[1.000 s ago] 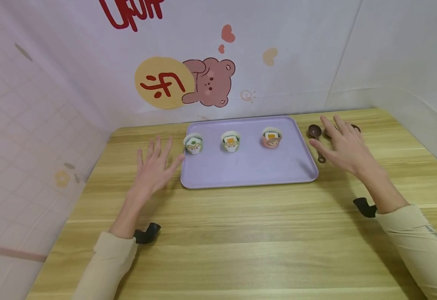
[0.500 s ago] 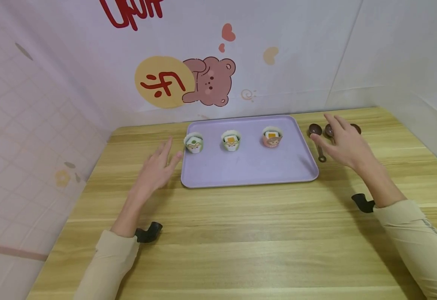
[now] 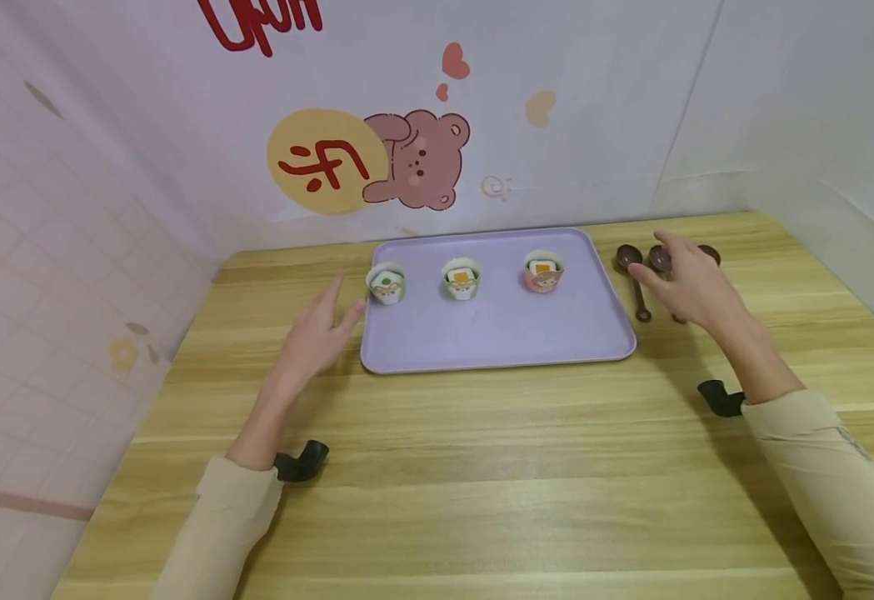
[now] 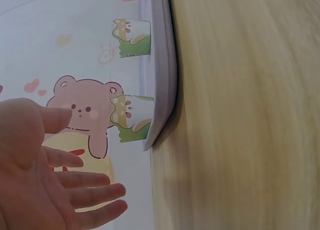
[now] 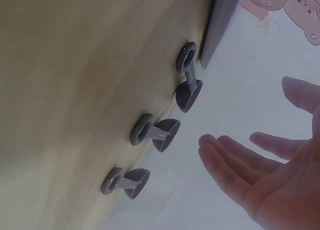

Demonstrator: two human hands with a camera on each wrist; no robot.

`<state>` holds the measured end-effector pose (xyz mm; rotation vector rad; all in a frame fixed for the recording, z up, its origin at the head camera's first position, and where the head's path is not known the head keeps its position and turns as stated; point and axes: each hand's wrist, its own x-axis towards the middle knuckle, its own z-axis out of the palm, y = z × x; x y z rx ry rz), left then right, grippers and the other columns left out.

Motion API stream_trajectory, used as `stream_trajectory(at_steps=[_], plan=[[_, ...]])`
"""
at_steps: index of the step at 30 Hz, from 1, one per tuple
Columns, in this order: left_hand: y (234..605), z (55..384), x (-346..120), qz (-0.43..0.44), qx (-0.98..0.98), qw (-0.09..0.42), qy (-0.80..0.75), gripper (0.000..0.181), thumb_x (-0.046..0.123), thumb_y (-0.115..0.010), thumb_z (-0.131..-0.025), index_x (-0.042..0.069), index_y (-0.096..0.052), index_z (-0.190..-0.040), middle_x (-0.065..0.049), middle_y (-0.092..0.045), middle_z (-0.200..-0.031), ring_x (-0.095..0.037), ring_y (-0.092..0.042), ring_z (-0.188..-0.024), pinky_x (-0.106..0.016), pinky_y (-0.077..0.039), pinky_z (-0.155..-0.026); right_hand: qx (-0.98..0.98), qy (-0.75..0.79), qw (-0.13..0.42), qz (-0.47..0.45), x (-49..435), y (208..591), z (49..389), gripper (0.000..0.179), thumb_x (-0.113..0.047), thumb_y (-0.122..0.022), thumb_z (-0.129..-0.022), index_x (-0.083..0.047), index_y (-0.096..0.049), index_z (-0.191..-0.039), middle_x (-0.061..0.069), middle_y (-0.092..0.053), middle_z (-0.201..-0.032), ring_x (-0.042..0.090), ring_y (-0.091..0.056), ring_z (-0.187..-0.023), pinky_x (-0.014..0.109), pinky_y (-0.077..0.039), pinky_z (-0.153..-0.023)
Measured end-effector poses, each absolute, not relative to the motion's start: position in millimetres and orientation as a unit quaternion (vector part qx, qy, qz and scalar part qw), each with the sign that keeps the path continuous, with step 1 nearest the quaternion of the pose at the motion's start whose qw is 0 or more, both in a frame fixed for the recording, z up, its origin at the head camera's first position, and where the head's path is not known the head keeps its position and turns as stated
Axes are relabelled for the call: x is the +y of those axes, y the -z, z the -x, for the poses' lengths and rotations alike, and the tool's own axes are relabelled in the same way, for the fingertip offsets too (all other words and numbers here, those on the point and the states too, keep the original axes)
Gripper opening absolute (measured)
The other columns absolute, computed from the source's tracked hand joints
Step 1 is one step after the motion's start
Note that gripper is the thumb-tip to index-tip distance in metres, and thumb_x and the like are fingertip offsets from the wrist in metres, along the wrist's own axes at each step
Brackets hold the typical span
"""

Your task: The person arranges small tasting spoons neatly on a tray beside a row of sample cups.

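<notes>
My left hand (image 3: 312, 337) hovers with loosely extended fingers beside the left end of a lilac tray (image 3: 496, 342). Closest to it is a green paper cup (image 3: 387, 287) with a dog face, holding a white piece with a green mark. A second green cup (image 3: 461, 283) and a pink cup (image 3: 543, 275), each with a white and orange piece inside, stand along the tray. Over on the right, my right hand (image 3: 695, 283) is held above three brown measuring spoons, the leftmost spoon (image 3: 635, 283) fully visible. The middle spoon (image 5: 155, 132) is partly covered by the hand in the head view. Both hands hold nothing.
The wooden table (image 3: 451, 483) reaches a printed wall cloth (image 3: 586, 150) right behind the tray. The rightmost spoon (image 5: 126, 182) lies past my right hand. A black wrist mount (image 3: 303, 462) sits at my left cuff, another mount (image 3: 720, 398) at the right.
Both hands have drawn their spread fingers closer together. My right hand has turned a little, uncovering more of the middle and rightmost spoons. Tray and cups stay in place.
</notes>
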<state>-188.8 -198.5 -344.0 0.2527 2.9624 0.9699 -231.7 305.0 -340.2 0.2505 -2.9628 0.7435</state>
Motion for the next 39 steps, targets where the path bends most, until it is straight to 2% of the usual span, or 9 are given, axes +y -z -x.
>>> stream_trajectory(at_steps=[4, 9, 15, 21, 27, 31, 34, 39], plan=[[345, 191, -197, -0.082, 0.939, 0.011, -0.333, 0.072, 0.04, -0.043, -0.108, 0.002, -0.011, -0.161, -0.023, -0.018, -0.163, -0.045, -0.033, -0.142, -0.056, -0.024, -0.118, -0.961, -0.266, 0.022, -0.067, 306, 341, 234, 0.079, -0.043, -0.051, -0.104, 0.012, -0.022, -0.153, 0.043, -0.046, -0.131, 0.059, -0.046, -0.118, 0.07, -0.039, -0.094], [344, 193, -194, -0.081, 0.929, 0.019, -0.361, 0.07, 0.037, -0.046, -0.108, 0.001, -0.015, -0.16, -0.025, -0.025, -0.161, -0.045, -0.047, -0.132, -0.057, -0.038, -0.111, -0.958, -0.283, -0.003, -0.044, 311, 344, 235, 0.077, -0.043, -0.05, -0.104, 0.013, -0.026, -0.15, 0.044, -0.046, -0.131, 0.06, -0.047, -0.117, 0.069, -0.042, -0.091], [344, 195, -190, -0.066, 0.925, 0.028, -0.374, 0.067, 0.033, -0.047, -0.107, 0.001, -0.02, -0.16, -0.031, -0.038, -0.151, -0.045, -0.05, -0.126, -0.058, -0.044, -0.103, -0.955, -0.293, -0.014, -0.038, 316, 350, 238, 0.072, -0.042, -0.051, -0.104, 0.013, -0.032, -0.147, 0.042, -0.051, -0.127, 0.058, -0.051, -0.114, 0.067, -0.044, -0.09], [346, 199, -190, -0.051, 0.92, 0.045, -0.386, 0.067, 0.031, -0.049, -0.106, -0.002, -0.022, -0.158, -0.033, -0.042, -0.146, -0.048, -0.05, -0.128, -0.057, -0.043, -0.106, -0.953, -0.298, -0.022, -0.038, 317, 352, 241, 0.072, -0.041, -0.053, -0.103, 0.016, -0.037, -0.143, 0.039, -0.058, -0.12, 0.048, -0.064, -0.097, 0.061, -0.049, -0.083], [346, 200, -190, -0.051, 0.918, 0.063, -0.388, 0.066, 0.028, -0.05, -0.106, -0.006, -0.025, -0.156, -0.033, -0.048, -0.14, -0.047, -0.051, -0.126, -0.055, -0.046, -0.103, -0.952, -0.303, -0.046, -0.03, 316, 351, 246, 0.067, -0.031, -0.056, -0.102, 0.02, -0.037, -0.141, 0.025, -0.072, -0.096, 0.033, -0.073, -0.079, 0.062, -0.047, -0.091], [348, 201, -191, -0.051, 0.916, 0.078, -0.391, 0.063, 0.025, -0.052, -0.105, -0.006, -0.028, -0.154, -0.031, -0.052, -0.137, -0.046, -0.051, -0.126, -0.054, -0.047, -0.102, -0.954, -0.291, -0.06, -0.03, 315, 351, 250, 0.064, -0.026, -0.057, -0.102, 0.022, -0.039, -0.139, 0.016, -0.074, -0.083, 0.031, -0.073, -0.076, 0.064, -0.045, -0.094], [350, 202, -191, -0.048, 0.912, 0.087, -0.398, 0.061, 0.023, -0.052, -0.105, -0.006, -0.03, -0.154, -0.03, -0.053, -0.136, -0.043, -0.052, -0.125, -0.053, -0.047, -0.102, -0.956, -0.285, -0.067, -0.03, 314, 351, 252, 0.062, -0.026, -0.057, -0.102, 0.021, -0.042, -0.138, 0.015, -0.074, -0.081, 0.032, -0.073, -0.078, 0.064, -0.044, -0.096], [353, 203, -191, -0.045, 0.908, 0.102, -0.403, 0.06, 0.02, -0.054, -0.104, -0.006, -0.031, -0.153, -0.03, -0.055, -0.132, -0.04, -0.06, -0.113, -0.047, -0.051, -0.094, -0.954, -0.288, -0.081, -0.025, 312, 351, 252, 0.062, -0.026, -0.057, -0.101, 0.022, -0.042, -0.137, 0.015, -0.073, -0.08, 0.032, -0.073, -0.077, 0.066, -0.043, -0.096]])
